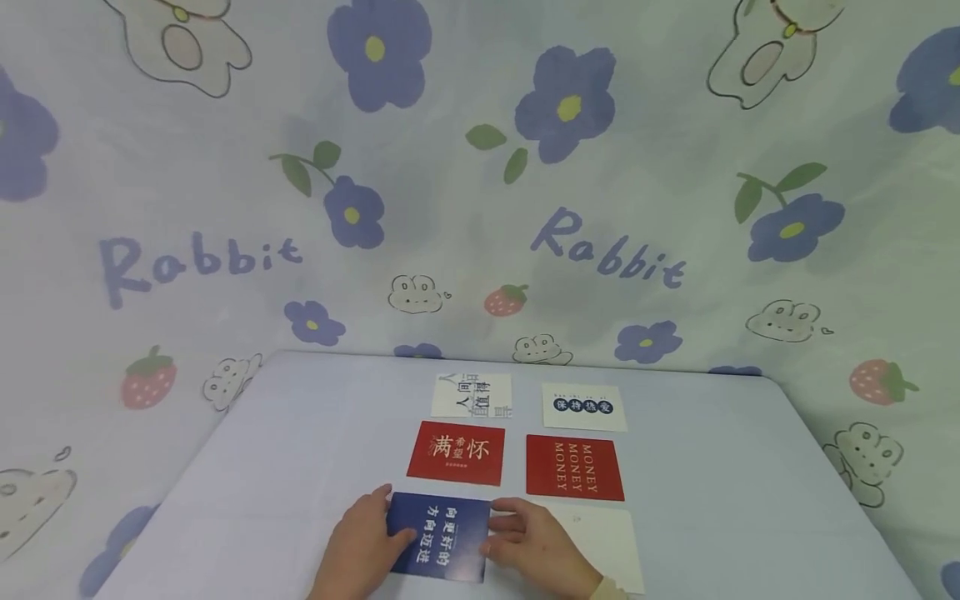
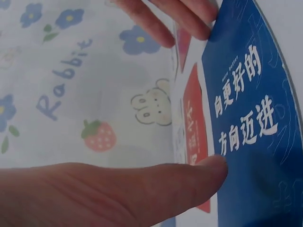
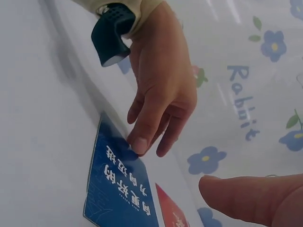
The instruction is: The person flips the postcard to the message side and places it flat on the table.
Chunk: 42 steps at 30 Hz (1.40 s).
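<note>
A blue card (image 1: 450, 537) with white Chinese lettering lies on the near part of the table, between both hands. My left hand (image 1: 365, 537) is at its left edge, the thumb (image 2: 208, 172) reaching straight over the card's face and the index finger along its upper left corner. At the opposite edge is my right hand (image 1: 536, 542), its fingers loosely bent and their tips right at the upper right corner. In the right wrist view, the right thumb (image 3: 236, 196) is stretched out apart from the card. A cream card (image 1: 611, 546) lies partly hidden under the right hand.
Beyond the blue card lie two red cards, one with Chinese lettering (image 1: 457, 475) and one reading MONEY (image 1: 536, 479). Farther back are two white printed cards (image 1: 450, 407) (image 1: 585, 421). A cloth with flowers and rabbits (image 1: 450, 208) hangs behind the white table (image 1: 712, 483).
</note>
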### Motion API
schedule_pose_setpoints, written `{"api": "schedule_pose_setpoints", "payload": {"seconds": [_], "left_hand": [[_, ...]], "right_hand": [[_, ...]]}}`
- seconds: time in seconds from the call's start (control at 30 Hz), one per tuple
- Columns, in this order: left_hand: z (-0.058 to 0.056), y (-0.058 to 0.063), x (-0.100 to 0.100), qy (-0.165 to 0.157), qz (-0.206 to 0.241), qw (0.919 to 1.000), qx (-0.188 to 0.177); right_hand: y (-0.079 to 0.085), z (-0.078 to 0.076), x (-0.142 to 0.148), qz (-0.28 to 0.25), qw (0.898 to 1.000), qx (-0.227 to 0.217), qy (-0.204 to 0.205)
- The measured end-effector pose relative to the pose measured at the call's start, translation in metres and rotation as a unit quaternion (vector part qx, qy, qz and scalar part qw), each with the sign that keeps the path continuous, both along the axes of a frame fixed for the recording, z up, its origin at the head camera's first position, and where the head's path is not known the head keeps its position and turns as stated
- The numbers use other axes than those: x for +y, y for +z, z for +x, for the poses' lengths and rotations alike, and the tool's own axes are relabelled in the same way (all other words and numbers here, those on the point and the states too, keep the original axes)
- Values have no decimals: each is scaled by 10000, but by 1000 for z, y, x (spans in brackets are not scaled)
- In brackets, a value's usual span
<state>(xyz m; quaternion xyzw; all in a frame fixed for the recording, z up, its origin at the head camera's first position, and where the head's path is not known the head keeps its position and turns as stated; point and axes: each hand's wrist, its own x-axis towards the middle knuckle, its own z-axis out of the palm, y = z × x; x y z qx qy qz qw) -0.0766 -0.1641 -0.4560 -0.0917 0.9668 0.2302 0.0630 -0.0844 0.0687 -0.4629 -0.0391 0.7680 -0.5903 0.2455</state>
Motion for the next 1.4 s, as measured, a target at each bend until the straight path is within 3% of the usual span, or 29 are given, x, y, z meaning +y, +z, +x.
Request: {"api": "schedule_pose_setpoints", "payload": {"seconds": [0.2, 0.5, 0.63, 0.93, 1.4], "left_hand": [[-1, -3, 2, 87, -40, 9999, 43], [-1, -3, -3, 7, 157, 9987, 479], [-1, -3, -7, -77, 264, 9982, 526], [-5, -3, -14, 96, 389, 9980, 497], [-5, -1, -21, 146, 373, 9963, 757]], "right_hand": [[-1, 1, 2, -323, 9995, -38, -63], [-3, 0, -1, -89, 9989, 412, -197], [-6, -3, -3, -197, 9984, 395, -339], [-9, -5, -16, -416, 9956, 469, -702], [-18, -4, -20, -807, 9927, 408, -793]]}}
